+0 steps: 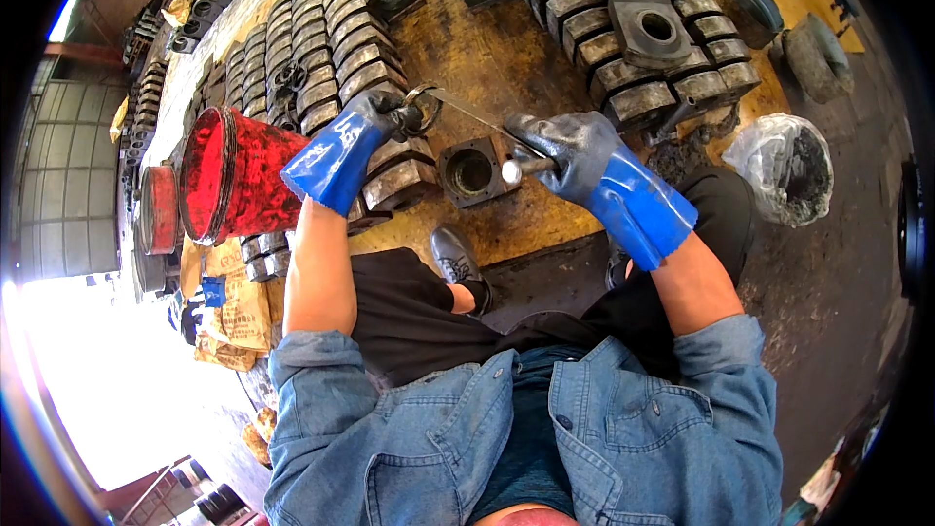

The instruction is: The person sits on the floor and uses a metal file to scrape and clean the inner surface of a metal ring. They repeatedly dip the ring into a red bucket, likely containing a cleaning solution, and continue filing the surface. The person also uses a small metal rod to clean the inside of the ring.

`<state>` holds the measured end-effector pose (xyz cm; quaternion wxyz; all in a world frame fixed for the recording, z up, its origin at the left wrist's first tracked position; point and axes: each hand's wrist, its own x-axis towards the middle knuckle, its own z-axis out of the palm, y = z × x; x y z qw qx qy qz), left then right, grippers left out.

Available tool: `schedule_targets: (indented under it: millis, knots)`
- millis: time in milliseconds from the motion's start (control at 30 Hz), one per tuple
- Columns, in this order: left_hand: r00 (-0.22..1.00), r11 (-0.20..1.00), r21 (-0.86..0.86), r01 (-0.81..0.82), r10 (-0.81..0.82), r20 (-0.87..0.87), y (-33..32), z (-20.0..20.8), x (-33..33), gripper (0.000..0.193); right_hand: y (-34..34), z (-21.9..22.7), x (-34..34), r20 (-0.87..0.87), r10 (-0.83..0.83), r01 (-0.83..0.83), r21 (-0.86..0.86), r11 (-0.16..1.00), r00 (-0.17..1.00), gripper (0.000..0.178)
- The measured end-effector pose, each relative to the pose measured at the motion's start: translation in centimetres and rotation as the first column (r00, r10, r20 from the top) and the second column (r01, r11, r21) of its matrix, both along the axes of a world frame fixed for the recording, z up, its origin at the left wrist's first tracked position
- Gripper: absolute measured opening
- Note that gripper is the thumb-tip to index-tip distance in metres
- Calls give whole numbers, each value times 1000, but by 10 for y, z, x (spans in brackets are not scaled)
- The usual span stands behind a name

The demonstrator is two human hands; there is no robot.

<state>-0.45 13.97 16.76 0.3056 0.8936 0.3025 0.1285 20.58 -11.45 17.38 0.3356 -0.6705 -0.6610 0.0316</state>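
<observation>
My left hand (362,131), in a black and blue rubber glove, is closed on a dark metal ring (426,115). In a matching glove, my right hand (575,151) grips a thin, long metal tool (467,109) that looks like a file. Its rounded, silvery handle end (512,172) sticks out below the fist. The tool's far end meets the upper edge of the ring; whether it passes inside cannot be made out. Below and between my hands, a square metal block (474,172) with a round bore lies on the stained yellow surface (545,234).
Long rows of dark metal blocks (336,29) stand ahead on the left, more blocks (614,68) on the right. A red bucket (263,175) is beside my left forearm. A plastic-lined container (784,170) of dark material and thick round rings (818,58) are on the right.
</observation>
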Motion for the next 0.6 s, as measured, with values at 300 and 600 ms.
schedule_targets:
  millis: [300,600]
  knots:
    - [956,978,-185,-100,146,255,35,9,-12,39,6,-6,10,-933,-41,64,-19,998,357,27]
    - [556,365,-854,370,650,518,34,9,30,37,10,-4,12,-880,-71,-14,-73,997,-469,30]
